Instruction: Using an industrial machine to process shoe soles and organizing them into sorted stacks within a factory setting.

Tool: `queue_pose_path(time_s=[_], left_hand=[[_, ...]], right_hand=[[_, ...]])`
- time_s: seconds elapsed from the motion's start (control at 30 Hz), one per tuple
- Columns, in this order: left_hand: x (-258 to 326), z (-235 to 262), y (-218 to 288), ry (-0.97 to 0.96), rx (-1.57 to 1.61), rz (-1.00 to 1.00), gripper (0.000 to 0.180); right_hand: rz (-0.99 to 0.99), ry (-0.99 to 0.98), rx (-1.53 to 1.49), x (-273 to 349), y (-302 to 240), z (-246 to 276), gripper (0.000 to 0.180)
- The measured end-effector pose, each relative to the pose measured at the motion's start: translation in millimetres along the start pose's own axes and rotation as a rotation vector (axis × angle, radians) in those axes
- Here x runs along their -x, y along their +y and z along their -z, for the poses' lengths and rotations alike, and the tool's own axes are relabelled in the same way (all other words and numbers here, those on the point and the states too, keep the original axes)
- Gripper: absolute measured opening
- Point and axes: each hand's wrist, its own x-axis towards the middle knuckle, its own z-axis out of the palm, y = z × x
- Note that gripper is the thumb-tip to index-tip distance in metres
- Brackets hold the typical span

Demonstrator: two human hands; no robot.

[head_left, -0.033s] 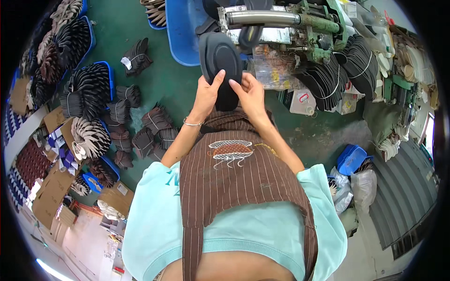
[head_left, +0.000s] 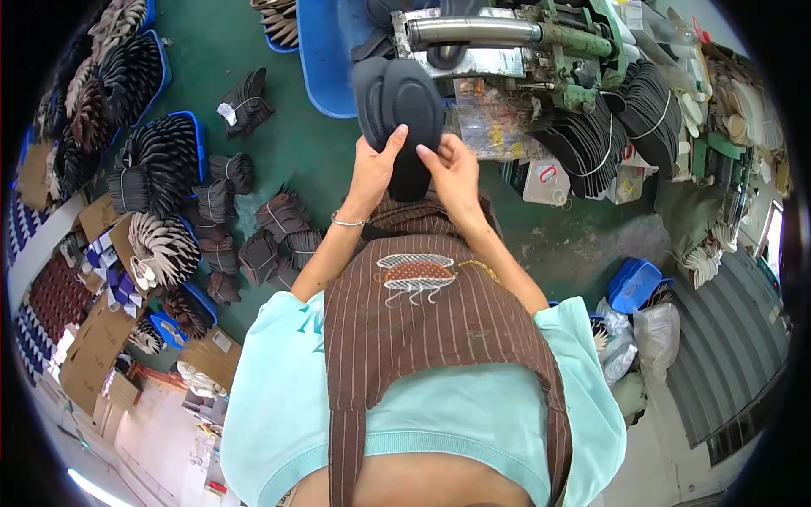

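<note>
I hold a stack of dark grey shoe insoles (head_left: pixel 397 106) upright in front of me, over my brown striped apron (head_left: pixel 422 329). My left hand (head_left: pixel 374 173) grips the stack's lower left side, with a finger stretched up its face. My right hand (head_left: pixel 454 173) grips the lower right side. A thin bracelet sits on my left wrist. Just beyond the insoles stands a grey and green metal machine (head_left: pixel 507 38) with a round steel bar.
A blue tub (head_left: pixel 325 68) lies behind the insoles on the green floor. Tied bundles of dark insoles (head_left: pixel 245 228) and blue bins of soles (head_left: pixel 165 152) fill the left. Black sole stacks (head_left: pixel 625 127) stand at the right, with a small blue bin (head_left: pixel 634 283) and cardboard boxes (head_left: pixel 101 338).
</note>
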Motion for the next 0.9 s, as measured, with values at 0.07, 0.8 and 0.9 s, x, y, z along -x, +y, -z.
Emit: queue_pose_path(time_s=[0.07, 0.8, 0.9], left_hand=[[-1.3, 2.1, 2.5, 0.012, 0.083, 0.102, 0.031], [-76.1, -116.0, -197.2, 0.013, 0.657, 0.898, 0.026], [-86.9, -140.6, -227.0, 0.142, 0.631, 0.857, 0.022]], right_hand=[[-0.042, 0.132, 0.198, -9.2, -3.2, 20.3, 0.013], [0.244, 0.252, 1.561, -59.7, -27.9, 302.0, 0.133], [0.321, 0.156, 1.550, -83.0, -18.8, 325.8, 0.129]])
